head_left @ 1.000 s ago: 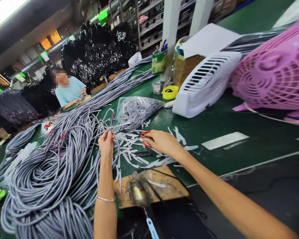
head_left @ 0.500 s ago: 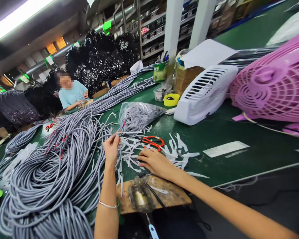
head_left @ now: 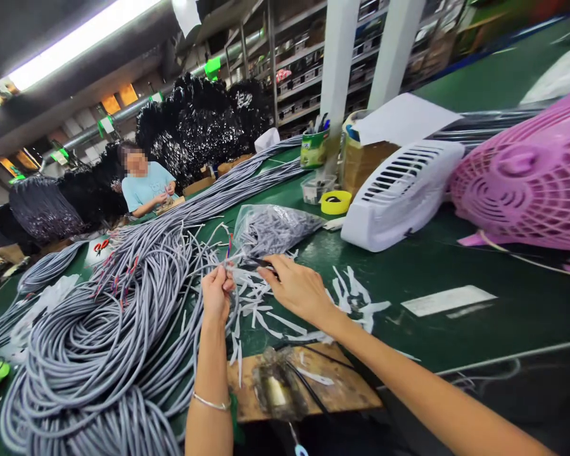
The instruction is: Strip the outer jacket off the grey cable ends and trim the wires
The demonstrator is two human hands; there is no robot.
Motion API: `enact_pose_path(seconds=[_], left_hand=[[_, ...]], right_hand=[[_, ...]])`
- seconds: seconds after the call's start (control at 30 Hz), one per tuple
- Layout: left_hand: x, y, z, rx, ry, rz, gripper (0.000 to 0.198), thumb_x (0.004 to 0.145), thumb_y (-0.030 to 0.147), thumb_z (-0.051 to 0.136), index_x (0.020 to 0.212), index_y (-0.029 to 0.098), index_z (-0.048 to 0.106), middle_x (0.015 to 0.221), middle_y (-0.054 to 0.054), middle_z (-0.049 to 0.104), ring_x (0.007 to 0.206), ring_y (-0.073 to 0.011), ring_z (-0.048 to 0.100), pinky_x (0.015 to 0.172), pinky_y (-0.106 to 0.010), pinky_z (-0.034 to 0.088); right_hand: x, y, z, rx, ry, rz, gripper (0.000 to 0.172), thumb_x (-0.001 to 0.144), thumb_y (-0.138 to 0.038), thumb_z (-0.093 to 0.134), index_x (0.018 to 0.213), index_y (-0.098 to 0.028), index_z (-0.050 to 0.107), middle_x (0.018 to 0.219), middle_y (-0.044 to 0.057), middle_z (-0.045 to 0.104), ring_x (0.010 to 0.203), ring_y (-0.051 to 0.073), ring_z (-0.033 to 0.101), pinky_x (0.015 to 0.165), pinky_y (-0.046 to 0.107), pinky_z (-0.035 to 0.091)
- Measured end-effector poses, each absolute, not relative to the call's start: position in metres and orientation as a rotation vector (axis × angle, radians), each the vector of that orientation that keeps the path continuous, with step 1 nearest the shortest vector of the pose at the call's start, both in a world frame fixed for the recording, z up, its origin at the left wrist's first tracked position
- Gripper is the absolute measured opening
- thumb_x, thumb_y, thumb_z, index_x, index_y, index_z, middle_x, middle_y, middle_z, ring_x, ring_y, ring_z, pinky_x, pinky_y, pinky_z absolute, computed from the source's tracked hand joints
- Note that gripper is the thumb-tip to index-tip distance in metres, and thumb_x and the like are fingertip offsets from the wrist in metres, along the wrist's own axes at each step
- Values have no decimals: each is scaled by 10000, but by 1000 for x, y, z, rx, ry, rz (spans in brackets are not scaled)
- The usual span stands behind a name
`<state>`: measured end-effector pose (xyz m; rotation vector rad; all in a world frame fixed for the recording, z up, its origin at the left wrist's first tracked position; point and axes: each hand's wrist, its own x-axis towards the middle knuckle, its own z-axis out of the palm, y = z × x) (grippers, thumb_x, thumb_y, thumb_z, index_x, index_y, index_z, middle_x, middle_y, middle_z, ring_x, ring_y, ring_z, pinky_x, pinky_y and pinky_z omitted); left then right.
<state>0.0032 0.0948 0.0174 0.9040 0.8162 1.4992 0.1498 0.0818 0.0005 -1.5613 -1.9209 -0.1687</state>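
In a pinch, my left hand [head_left: 217, 292] grips the end of a grey cable [head_left: 211, 266], near red and blue wires [head_left: 229, 246] that stick up just beyond the fingertips. My right hand [head_left: 297, 285] is closed round a dark slim tool [head_left: 259, 261] that points left toward the cable end. Its handle is hidden by the hand, so its kind is unclear. White strips [head_left: 261, 310] of scrap lie below and around both hands. A clear bag [head_left: 275, 228] full of grey and white pieces sits just behind them.
Coiled grey cables [head_left: 99, 342] cover the left side. A wooden board [head_left: 346, 386] bearing a small tape-wrapped device [head_left: 278, 386] lies in front. Rightward stand a white plastic unit [head_left: 399, 196], a pink fan [head_left: 517, 171] and yellow tape [head_left: 335, 202]. A co-worker [head_left: 147, 183] sits across the table.
My right hand has risen and moved in beside my left, with the dark tool now showing. The orange-handled scissors on the table are no longer visible. The view has shifted slightly.
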Motion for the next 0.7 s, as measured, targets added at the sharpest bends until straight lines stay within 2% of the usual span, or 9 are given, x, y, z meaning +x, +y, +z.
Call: enact_pose_path(seconds=[0.13,0.33,0.5,0.7], left_hand=[[4,95,18,915,810,1496,410,469,386,786,661,77,597,468,71,391,367,17,215,395,-161,129],[8,92,19,949,820,1485,386,501,364,764,501,119,465,460,54,409,363,14,218,389,-172,119],[9,91,20,969,849,1457,399,502,399,748,494,126,458,462,60,397,368,12,213,387,-165,127],[11,91,19,1019,891,1456,398,509,394,742,475,129,446,471,58,395,376,9,224,384,-162,137]], right_hand=[[133,87,12,-1432,-1932,-197,308,899,-375,374,920,-178,609,852,49,651,638,161,596,490,249,276],[128,91,3,-1300,-1889,-254,369,924,-354,318,870,-173,635,766,37,653,587,127,575,500,252,266],[130,91,2,-1316,-1858,-294,389,928,-355,311,837,-177,644,713,25,647,560,125,569,486,258,248],[130,90,4,-1327,-1854,-195,364,915,-357,339,813,-184,643,743,26,667,593,126,588,498,251,264]])
